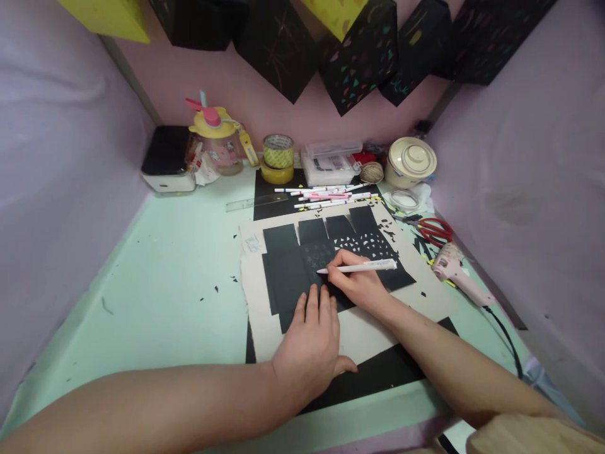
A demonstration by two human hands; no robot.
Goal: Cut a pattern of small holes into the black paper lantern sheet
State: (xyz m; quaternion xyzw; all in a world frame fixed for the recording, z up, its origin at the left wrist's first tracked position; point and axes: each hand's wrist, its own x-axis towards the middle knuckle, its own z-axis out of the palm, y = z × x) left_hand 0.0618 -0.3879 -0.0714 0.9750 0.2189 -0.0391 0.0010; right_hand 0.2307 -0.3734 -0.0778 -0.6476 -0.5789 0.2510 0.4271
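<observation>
A black paper cutout point(286, 277) with tabs along its far edge lies on a pale cardboard sheet point(265, 347). Small cut-out holes pattern its right part, and faint drawn shapes show near its middle. In my right hand point(357, 280) is a white pen point(368, 267), gripped between thumb and fingers, its tip at the black paper. My left hand point(312, 340) lies flat with fingers stretched, its fingertips on the paper's near edge just below the pen tip.
Several white pens point(331, 197) and a clear ruler point(255, 202) lie behind the paper. Tape rolls point(278, 151), a clear plastic box point(328, 167), a drink bottle point(220, 142) and a lidded pot point(410, 161) line the back. Red-handled scissors point(435, 231) and a corded glue gun point(460, 275) lie right.
</observation>
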